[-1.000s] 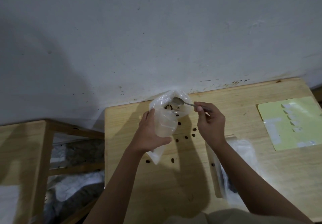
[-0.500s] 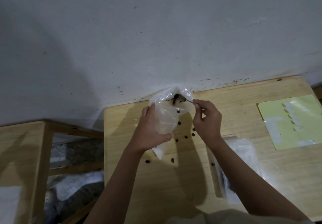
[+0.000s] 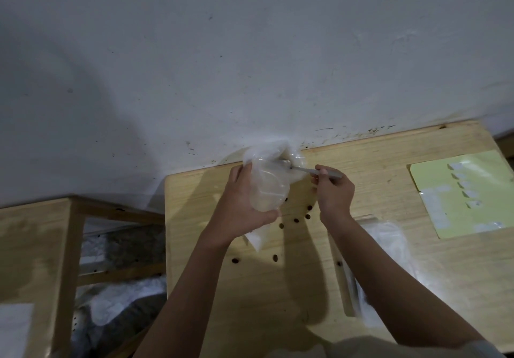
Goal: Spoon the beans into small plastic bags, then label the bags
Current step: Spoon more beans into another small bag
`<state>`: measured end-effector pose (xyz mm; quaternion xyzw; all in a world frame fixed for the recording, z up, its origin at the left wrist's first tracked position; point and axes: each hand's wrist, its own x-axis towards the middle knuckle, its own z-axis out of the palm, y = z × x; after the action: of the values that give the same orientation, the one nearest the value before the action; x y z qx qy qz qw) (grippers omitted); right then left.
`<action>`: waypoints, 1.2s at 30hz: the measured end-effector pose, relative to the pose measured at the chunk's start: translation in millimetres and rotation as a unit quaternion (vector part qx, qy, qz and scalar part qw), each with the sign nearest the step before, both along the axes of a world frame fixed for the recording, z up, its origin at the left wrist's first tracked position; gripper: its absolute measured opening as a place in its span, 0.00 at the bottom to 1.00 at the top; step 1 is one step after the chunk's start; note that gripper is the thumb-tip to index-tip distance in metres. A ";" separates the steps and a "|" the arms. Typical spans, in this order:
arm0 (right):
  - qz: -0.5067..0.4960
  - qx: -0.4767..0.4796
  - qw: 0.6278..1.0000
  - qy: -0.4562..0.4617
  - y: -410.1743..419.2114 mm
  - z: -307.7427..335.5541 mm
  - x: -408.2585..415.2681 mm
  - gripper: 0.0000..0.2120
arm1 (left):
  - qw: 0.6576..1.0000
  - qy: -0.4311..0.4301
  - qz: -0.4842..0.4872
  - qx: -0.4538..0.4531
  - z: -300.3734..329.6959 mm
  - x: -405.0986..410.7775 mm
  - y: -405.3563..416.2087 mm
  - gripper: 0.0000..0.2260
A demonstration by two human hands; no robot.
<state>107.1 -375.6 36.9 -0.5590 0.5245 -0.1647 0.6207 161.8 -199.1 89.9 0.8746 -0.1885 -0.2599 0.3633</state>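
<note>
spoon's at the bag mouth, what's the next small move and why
Probably tip the spoon so its load drops inside. Its bowl already sits in the open mouth of the plastic bag, which the left hand grips upright, while the right hand pinches the handle. Loose beans on the table suggest keeping the bowl well inside first.

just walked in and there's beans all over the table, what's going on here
A person is filling a small plastic bag at a wooden table. The left hand grips the bag upright, and the right hand pinches a spoon whose bowl is inside the bag's mouth. Several beans lie loose on the table by the hands. A yellow-green label sheet waits to the right, untouched.
</note>
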 end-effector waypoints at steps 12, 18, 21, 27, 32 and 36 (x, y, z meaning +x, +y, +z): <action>0.020 -0.065 0.998 -0.011 5.9 -6.0 -4.6 0.10 | 0.998 -0.015 -0.033 0.044 11.1 -2.6 -4.6 0.51; -0.113 0.181 0.977 -0.008 0.5 -1.0 5.0 0.07 | 0.999 -0.008 -0.016 0.037 15.4 1.1 -4.0 0.50; -0.114 0.176 0.978 -0.017 -3.4 1.3 4.9 0.08 | 0.998 -0.023 -0.012 0.057 15.5 4.4 2.1 0.50; -0.042 0.060 0.997 -0.037 -14.4 3.8 0.7 0.08 | 0.989 -0.066 -0.043 0.124 11.9 2.8 5.3 0.51; -0.031 0.077 0.995 -0.056 -22.9 5.8 -0.4 0.10 | 0.981 -0.085 -0.074 0.158 6.3 -1.1 3.7 0.51; 0.037 0.033 0.997 -0.057 -21.7 4.8 -5.3 0.09 | 0.985 -0.044 -0.087 0.145 3.6 -4.3 1.3 0.51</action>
<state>101.9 -397.2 41.7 -0.5469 0.4722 -0.1559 0.6735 157.5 -197.7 93.5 0.9091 -0.2399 -0.2761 0.1995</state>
